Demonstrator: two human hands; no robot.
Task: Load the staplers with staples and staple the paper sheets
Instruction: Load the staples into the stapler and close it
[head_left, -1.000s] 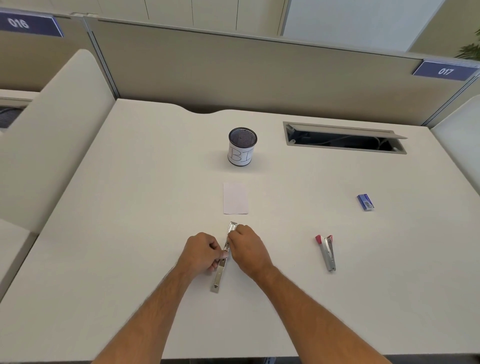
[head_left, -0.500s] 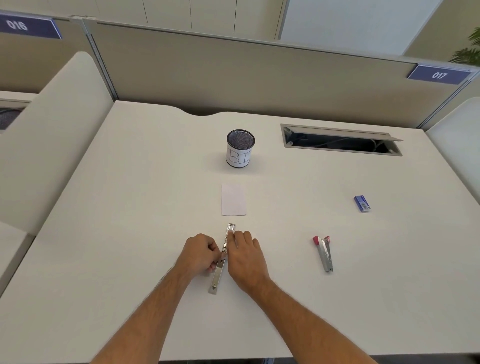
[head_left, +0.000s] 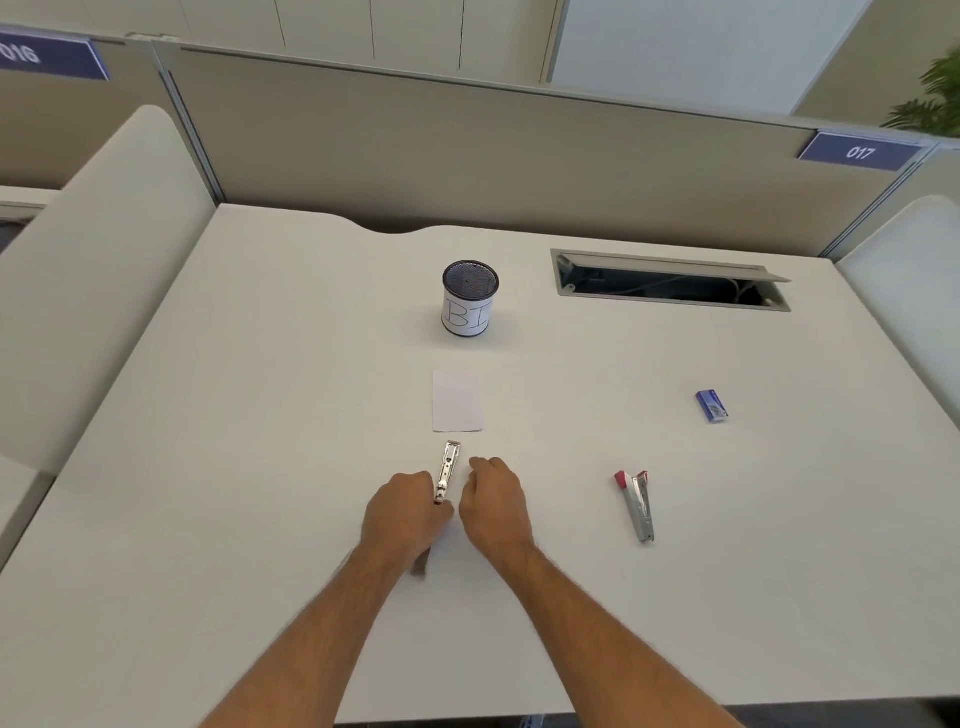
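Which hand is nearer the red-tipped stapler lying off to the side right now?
Right. The right hand sits between the silver stapler and the red-tipped stapler, apart from both. The left hand is farther off, gripping the silver one.

Both hands sit low at the desk's (head_left: 260, 415) near middle, the left hand (head_left: 402, 512) on a metal stapler (head_left: 448, 470) and the right hand (head_left: 493, 501) just beside it. Straight ahead lie the paper (head_left: 456, 400) and, farther back, a mesh cup (head_left: 469, 299). To the right stand a red stapler (head_left: 638, 504), a blue staple box (head_left: 711, 405) and an open cable hatch (head_left: 670, 283); the left side is bare desk.
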